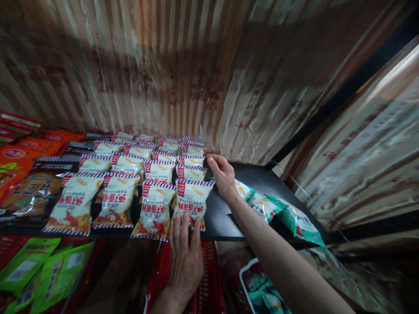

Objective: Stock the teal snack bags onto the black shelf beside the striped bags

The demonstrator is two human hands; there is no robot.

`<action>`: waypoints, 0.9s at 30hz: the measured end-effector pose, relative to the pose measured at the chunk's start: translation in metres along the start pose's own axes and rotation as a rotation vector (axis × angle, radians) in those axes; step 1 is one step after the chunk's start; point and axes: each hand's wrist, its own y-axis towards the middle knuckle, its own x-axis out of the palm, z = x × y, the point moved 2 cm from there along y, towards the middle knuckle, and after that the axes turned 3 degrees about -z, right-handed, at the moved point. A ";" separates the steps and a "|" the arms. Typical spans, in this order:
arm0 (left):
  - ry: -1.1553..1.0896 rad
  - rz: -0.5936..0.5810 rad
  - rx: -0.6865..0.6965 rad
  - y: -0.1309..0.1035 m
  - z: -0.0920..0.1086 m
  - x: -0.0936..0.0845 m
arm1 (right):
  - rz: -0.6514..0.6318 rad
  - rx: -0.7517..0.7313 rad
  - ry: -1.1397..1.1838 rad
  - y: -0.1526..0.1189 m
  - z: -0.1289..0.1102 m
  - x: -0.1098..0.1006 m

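Observation:
Small white snack bags with red and blue striped edges stand in rows on a black shelf (218,218). My left hand (186,261) lies with its fingers stretched out against the lower part of the front right snack bag (193,196). Farther back, my right hand (222,174) has its fingers pinched at the upper right corner of another snack bag (191,161) in the same column. Part of that bag is hidden behind the bags before it. Under my right forearm, several green and white bags (263,206) lie on the shelf.
Orange packets (19,152) and dark packets (36,187) fill the shelf's left side. Below are a red basket (209,261), green packets (62,270) and a white-rimmed basket (244,279). A striped curtain (183,65) hangs behind; a thin wire (306,194) crosses the right end.

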 end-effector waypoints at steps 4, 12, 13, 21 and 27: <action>0.005 -0.008 0.008 0.001 0.001 -0.001 | -0.230 0.083 0.096 -0.002 -0.002 0.004; -0.009 0.015 0.013 0.004 0.003 -0.003 | -0.366 0.193 0.107 0.009 0.027 0.015; -0.014 0.019 0.017 0.004 0.003 -0.003 | -0.367 0.183 0.097 0.008 0.029 0.016; 0.014 0.003 0.016 0.004 0.001 -0.001 | -0.371 0.150 0.073 -0.001 0.032 0.016; 0.054 0.031 -0.002 0.004 0.002 0.002 | -0.089 0.036 -0.070 -0.020 0.001 -0.014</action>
